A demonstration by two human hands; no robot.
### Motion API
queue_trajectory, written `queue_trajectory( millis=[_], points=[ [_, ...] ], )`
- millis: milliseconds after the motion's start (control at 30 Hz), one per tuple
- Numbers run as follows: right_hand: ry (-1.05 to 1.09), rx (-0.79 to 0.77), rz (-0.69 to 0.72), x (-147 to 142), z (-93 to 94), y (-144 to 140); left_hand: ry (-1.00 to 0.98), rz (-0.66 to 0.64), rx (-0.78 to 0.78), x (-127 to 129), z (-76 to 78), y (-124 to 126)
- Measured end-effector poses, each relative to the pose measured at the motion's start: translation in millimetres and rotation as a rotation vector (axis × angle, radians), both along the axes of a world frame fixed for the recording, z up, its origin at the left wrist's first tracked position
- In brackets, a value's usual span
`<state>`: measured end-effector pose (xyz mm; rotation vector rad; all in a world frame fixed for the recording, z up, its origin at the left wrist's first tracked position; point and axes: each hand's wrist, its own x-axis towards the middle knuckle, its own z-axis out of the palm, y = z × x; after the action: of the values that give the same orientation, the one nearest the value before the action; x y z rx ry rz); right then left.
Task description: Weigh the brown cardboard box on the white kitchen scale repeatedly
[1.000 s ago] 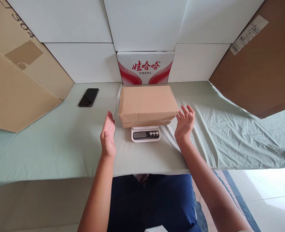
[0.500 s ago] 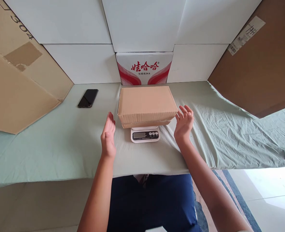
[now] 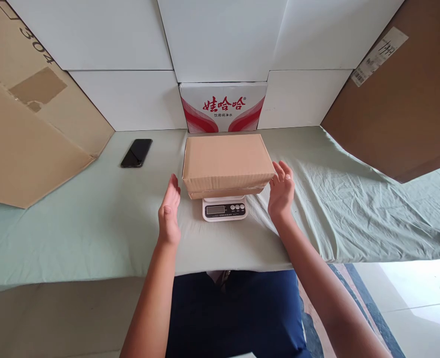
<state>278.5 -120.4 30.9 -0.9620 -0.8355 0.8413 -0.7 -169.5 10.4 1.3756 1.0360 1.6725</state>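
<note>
A brown cardboard box (image 3: 227, 156) rests on a small white digital kitchen scale (image 3: 225, 210), overhanging its platform on both sides. The scale's display and round buttons show in front of the box; the screen looks blank. My left hand (image 3: 169, 211) is held upright just left of the box, palm facing it, fingers stretched out and apart from the cardboard. On the other side, my right hand (image 3: 281, 191) is at the box's front right corner, fingers loosely extended. Whether its fingertips touch the box I cannot tell.
A black phone (image 3: 136, 152) lies on the pale green cloth (image 3: 123, 214) to the left. Behind the box stands a white and red carton (image 3: 223, 107) against white panels (image 3: 220, 40). Large cardboard sheets flank the table, one left (image 3: 37, 144) and one right (image 3: 402, 109).
My right hand has moved slightly left, closer to the box. My left hand has shifted a little right toward it. The box and scale stay in place.
</note>
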Motion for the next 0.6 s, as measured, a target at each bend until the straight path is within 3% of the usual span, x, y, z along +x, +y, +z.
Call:
queue_trajectory(
  millis=[300,600],
  points=[
    [-0.247,0.104,0.146,-14.5,-3.9,-13.1,0.014,-0.056,-0.058,4.5,1.1,-1.6],
    [-0.242,0.057,0.158,-25.4,-13.8,-17.1,0.043,-0.087,-0.056,9.4,-4.9,-3.3]
  ],
)
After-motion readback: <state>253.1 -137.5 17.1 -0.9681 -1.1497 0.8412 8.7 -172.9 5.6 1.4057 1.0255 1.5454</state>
